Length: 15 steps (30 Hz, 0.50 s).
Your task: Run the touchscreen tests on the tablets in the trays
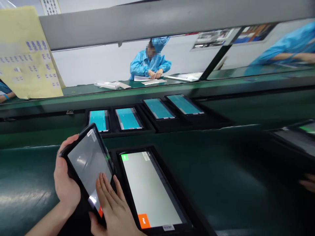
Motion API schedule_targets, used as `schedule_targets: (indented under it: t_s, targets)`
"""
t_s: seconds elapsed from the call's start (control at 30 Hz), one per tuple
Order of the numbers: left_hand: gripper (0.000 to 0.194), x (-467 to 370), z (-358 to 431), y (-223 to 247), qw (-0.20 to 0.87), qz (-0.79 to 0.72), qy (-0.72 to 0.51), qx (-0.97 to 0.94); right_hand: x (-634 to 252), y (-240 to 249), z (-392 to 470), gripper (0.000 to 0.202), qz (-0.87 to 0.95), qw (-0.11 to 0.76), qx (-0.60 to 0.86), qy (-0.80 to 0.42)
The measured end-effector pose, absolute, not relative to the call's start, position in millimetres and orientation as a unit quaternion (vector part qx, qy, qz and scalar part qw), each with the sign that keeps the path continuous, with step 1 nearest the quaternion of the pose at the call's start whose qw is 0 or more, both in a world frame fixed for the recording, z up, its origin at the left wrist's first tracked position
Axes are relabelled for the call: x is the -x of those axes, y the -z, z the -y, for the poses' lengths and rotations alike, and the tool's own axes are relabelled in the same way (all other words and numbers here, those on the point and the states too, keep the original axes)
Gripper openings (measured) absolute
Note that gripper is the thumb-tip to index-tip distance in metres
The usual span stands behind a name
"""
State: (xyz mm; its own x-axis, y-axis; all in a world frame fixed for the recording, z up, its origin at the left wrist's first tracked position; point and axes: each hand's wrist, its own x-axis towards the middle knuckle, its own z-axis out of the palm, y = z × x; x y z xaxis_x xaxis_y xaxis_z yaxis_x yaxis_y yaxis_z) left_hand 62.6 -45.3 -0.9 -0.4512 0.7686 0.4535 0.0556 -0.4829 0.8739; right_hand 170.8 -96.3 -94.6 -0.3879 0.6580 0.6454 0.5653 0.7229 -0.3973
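A black-framed tablet (pixel 86 164) with a grey-white screen is tilted up off the bench. My left hand (pixel 65 178) grips its left edge, the thumb on the frame and the fingers behind. My right hand (pixel 114 205) has its fingers stretched over the lower right part of the screen, with its thumb at the bottom edge; an orange patch shows partly beside it. Just right lies a second tablet (pixel 152 190) in a black tray, its pale screen lit with a green square at the top left and an orange one at the bottom left.
Four tablets with teal screens, one of them (pixel 129 118), lie in black trays behind. A yellow sheet (pixel 27 59) hangs at the left. Beyond the ledge a person in blue (pixel 150 62) works; another person's hand (pixel 307 182) and a blurred tablet (pixel 295 139) are at right.
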Motion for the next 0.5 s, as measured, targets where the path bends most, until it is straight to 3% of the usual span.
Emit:
schedule_targets:
  t_s: [0.33, 0.5]
  targets:
    - [0.041, -56.2, 44.7, 5.6, 0.269, -0.429, -0.739, -0.445, -173.2, 91.6, 94.3, 0.058, 0.845, 0.397, 0.352, -0.065]
    - [0.069, 1.3, 59.8, 5.9, 0.548, -0.446, -0.676, -0.21, -207.7, 88.9, 94.0, 0.047, 0.802, 0.407, 0.378, -0.219]
